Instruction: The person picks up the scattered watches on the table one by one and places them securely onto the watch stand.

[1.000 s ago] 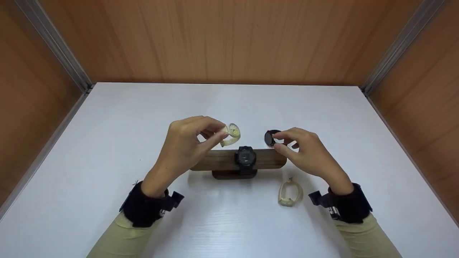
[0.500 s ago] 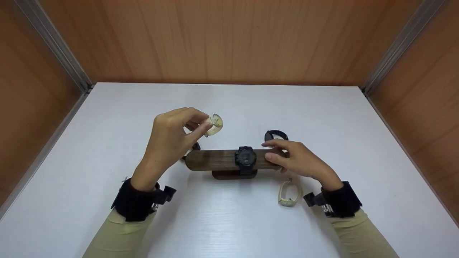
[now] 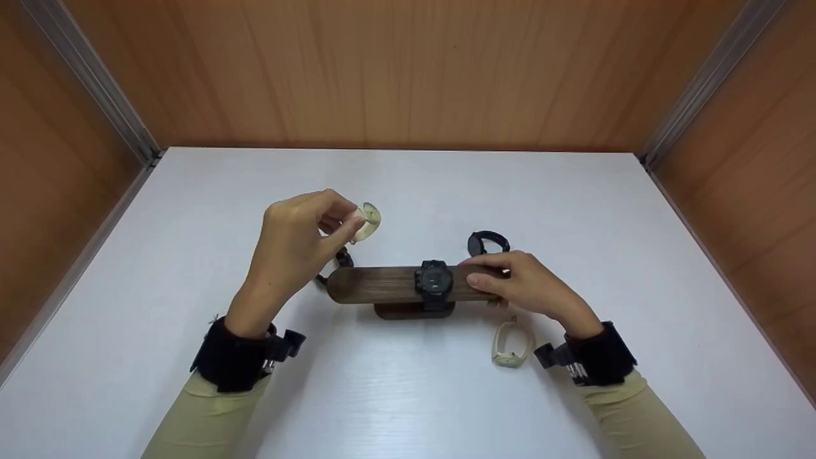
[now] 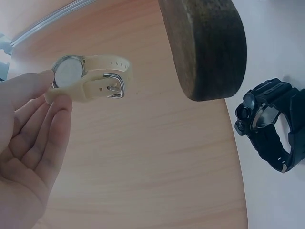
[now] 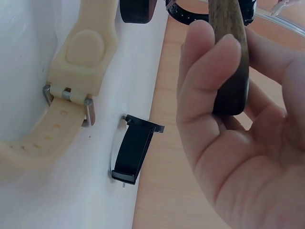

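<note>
We hold a cream watch (image 3: pixel 367 221) pinched between the thumb and fingertips of our left hand (image 3: pixel 294 245), lifted off the white table (image 3: pixel 191 255), at about 10 o'clock from the wooden watch stand (image 3: pixel 382 285). In the left wrist view its strap is buckled into a loop and the back of the case faces the camera. Our right hand (image 3: pixel 523 287) grips the right end of the stand's bar, with the thumb in front and the fingers curled over the top and behind.

A black watch (image 3: pixel 435 282) is strapped around the middle of the bar, its face toward us. Beyond the bar at 1 o'clock lies a second black watch (image 3: pixel 488 242), just past our right fingers. A third black watch (image 4: pixel 269 129) lies on the table beside the bar's left end, under our left hand. A second cream watch (image 3: pixel 510 342) lies at 5 o'clock from the stand, near our right wrist. Wooden walls (image 3: pixel 408 70) enclose the table.
</note>
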